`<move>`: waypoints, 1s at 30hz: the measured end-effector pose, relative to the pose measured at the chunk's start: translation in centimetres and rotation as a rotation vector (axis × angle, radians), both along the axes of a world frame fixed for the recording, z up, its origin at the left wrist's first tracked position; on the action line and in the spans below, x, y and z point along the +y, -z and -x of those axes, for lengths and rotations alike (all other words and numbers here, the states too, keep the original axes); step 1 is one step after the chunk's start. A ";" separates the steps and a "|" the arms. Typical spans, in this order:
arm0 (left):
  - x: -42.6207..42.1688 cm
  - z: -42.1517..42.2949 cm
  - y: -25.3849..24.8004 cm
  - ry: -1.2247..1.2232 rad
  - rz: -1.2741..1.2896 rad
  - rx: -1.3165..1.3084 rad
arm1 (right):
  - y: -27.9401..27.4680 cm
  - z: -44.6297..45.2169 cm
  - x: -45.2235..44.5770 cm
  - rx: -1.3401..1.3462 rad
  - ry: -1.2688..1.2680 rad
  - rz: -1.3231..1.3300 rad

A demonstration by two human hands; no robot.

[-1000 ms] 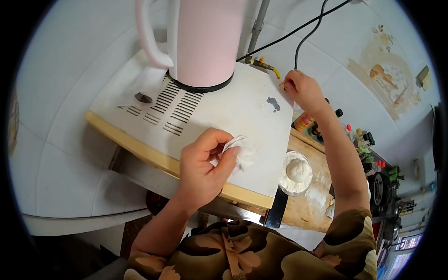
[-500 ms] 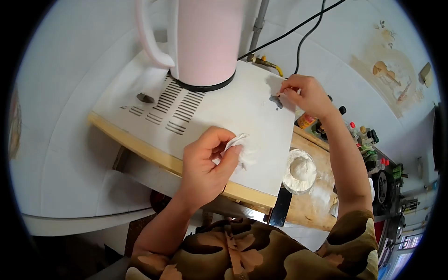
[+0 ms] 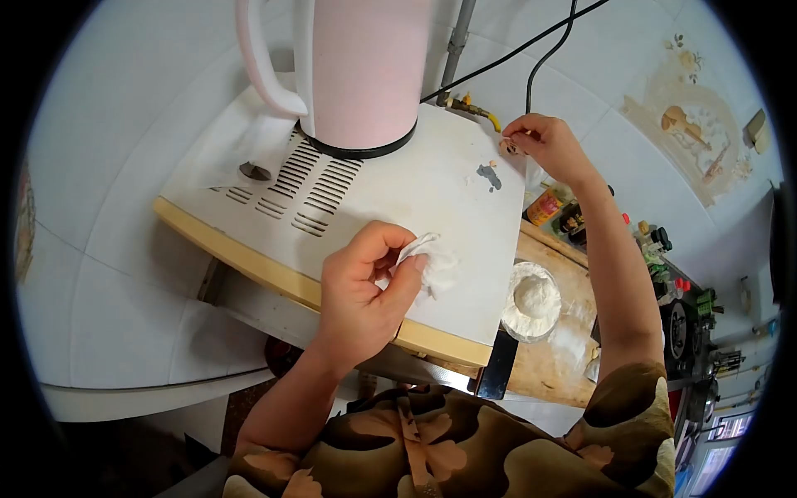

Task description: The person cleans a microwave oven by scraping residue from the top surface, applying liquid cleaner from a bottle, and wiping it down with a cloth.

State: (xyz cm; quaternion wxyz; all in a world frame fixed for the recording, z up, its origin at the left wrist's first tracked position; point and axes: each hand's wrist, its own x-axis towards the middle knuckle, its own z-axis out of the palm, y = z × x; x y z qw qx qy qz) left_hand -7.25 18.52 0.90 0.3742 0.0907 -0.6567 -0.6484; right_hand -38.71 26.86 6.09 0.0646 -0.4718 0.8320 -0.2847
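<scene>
Pinched in my left hand [image 3: 369,286] is a crumpled white tissue or thin bag [image 3: 433,264], held over the front of a white metal appliance top [image 3: 390,195]. My right hand [image 3: 548,148] is closed at the appliance's far right corner, with fingertips together beside a small brownish piece [image 3: 508,148]. Whether the fingers grip that piece is hard to make out. A dark grey patch [image 3: 490,176] marks the surface just below this hand. The pink jug [image 3: 365,75] stands upright on the appliance's back part.
A bowl of white flour [image 3: 531,303] rests on a floury wooden board [image 3: 552,365] at the right. Bottles [image 3: 548,205] stand behind the board. Black cables [image 3: 531,46] and a yellow-ended pipe fitting [image 3: 475,108] run along the wall. A small dark object [image 3: 254,171] lies left of the vents.
My right hand dipped toward the grey patch, then rose back to the far corner, where the brownish piece shows. My left hand has kept its hold on the white tissue or bag.
</scene>
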 end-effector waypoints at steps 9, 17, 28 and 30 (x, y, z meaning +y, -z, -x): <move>0.1 0.0 0.0 0.017 -0.013 0.008 | 1.5 1.0 -0.6 0.369 -0.166 -0.071; 0.1 0.2 -0.3 0.008 -0.002 0.001 | 1.1 1.5 -0.5 0.219 -0.185 0.007; -0.1 0.0 0.0 0.009 -0.007 0.005 | 0.9 1.9 -1.1 0.367 -0.269 -0.020; -0.1 0.2 0.0 0.007 -0.012 0.017 | 0.6 2.1 -1.3 0.409 -0.300 -0.030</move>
